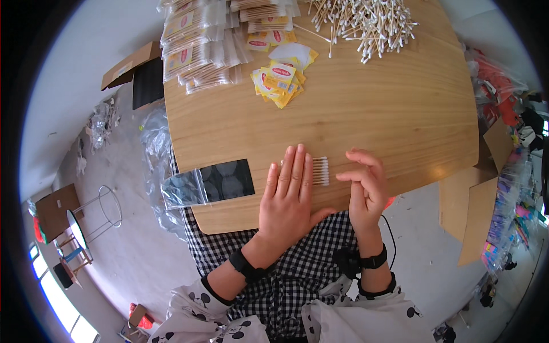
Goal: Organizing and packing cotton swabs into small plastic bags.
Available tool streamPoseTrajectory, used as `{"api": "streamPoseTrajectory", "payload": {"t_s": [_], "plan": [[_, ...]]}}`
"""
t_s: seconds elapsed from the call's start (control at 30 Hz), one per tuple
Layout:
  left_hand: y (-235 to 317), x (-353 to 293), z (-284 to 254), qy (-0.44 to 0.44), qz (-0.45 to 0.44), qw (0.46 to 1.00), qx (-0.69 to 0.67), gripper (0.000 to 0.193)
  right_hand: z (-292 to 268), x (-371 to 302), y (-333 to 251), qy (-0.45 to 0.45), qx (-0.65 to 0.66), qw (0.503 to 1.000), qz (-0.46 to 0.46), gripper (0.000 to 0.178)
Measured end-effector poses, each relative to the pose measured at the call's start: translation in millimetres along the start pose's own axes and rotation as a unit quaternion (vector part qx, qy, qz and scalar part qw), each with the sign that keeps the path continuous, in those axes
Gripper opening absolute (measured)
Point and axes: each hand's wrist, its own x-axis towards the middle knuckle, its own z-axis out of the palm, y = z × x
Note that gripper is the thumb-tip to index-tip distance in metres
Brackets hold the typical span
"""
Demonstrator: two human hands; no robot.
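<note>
My left hand [283, 200] lies flat near the front of the table, its fingers stretched out over a row of cotton swabs [321, 171]. The white tips of the row show just right of the fingers; the rest is covered by the hand. To the right of the row, my right hand [366, 191] is raised a little, fingers bent and apart, with nothing seen in it. Left of my left hand are a black sheet [239, 178] and clear plastic bags [182, 190], which overlap at the table's front left.
At the back are stacks of bagged swabs [197, 48], yellow and white printed cards [280, 80] and a heap of loose cotton swabs [372, 26]. The wooden table [389, 108] has an open cardboard box [472, 211] by its right edge. Crumpled clear plastic [154, 154] hangs on its left.
</note>
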Motion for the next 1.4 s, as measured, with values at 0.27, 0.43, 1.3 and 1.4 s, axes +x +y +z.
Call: {"api": "streamPoseTrajectory", "payload": {"t_s": [0.27,0.43,1.3,1.4], "plan": [[-0.3,0.8,3.7,0.004,0.006,1.000,0.020,0.105,4.0,0.4,2.7,-0.043,-0.073,0.994,-0.076,0.023],[-0.5,0.3,3.5,0.008,0.005,1.000,0.020,0.105,3.8,0.7,3.3,-0.051,-0.087,0.991,-0.089,0.023],[-0.5,0.4,2.6,0.008,0.003,1.000,0.016,0.103,6.1,1.3,2.7,-0.051,-0.108,0.991,-0.064,0.025],[-0.3,0.7,0.9,0.005,0.001,1.000,0.018,0.101,6.8,0.6,1.6,-0.043,-0.098,0.994,-0.037,0.026]]}}
